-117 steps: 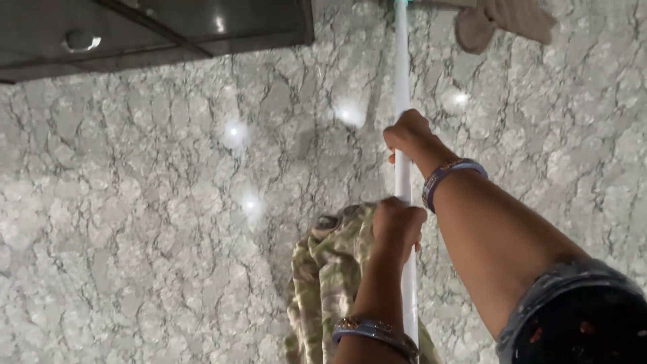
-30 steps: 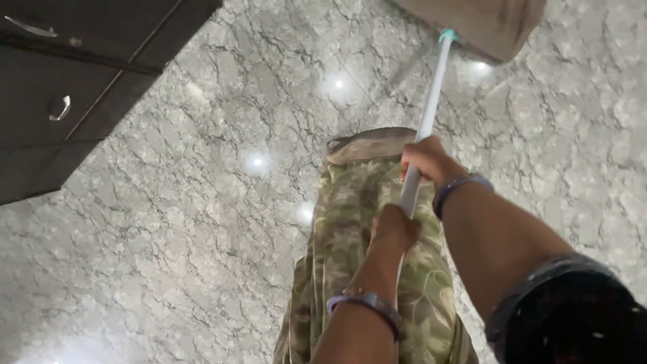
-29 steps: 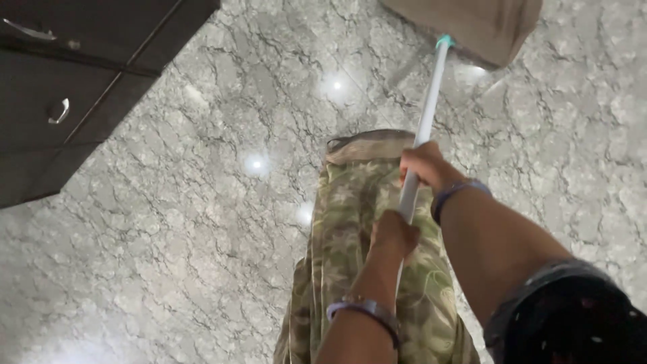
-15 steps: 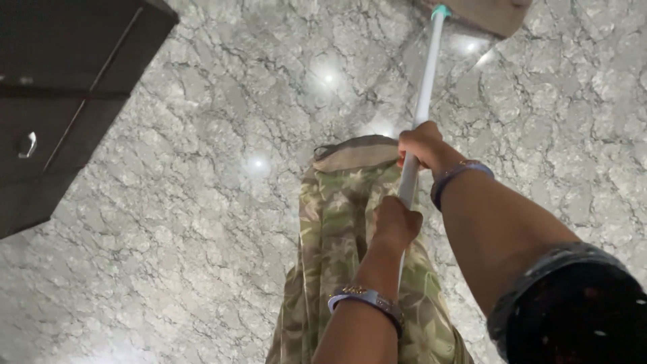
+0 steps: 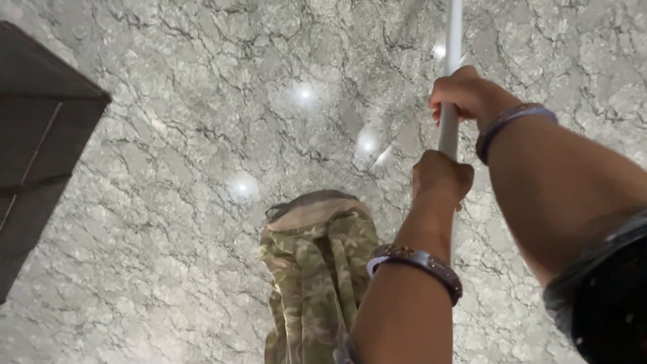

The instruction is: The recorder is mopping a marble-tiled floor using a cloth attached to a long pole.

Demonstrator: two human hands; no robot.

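Both my hands grip a long white mop handle [image 5: 453, 40] that runs up and out of the top of the view. My right hand [image 5: 465, 94] is the higher one on the handle, and its wrist wears a blue bangle. My left hand [image 5: 439, 180] clasps the handle just below, and its wrist carries a blue and gold bangle. The mop head is out of view. My green floral-patterned garment [image 5: 317, 269] hangs down below my hands, to their left.
The floor [image 5: 168, 202] is glossy grey marble with dark veins and bright light reflections. A dark cabinet [image 5: 34, 155] with drawers stands at the left edge.
My hands and the handle have shifted up and to the right. The mop head and its teal collar have left the top of the view. The cabinet slid further left.
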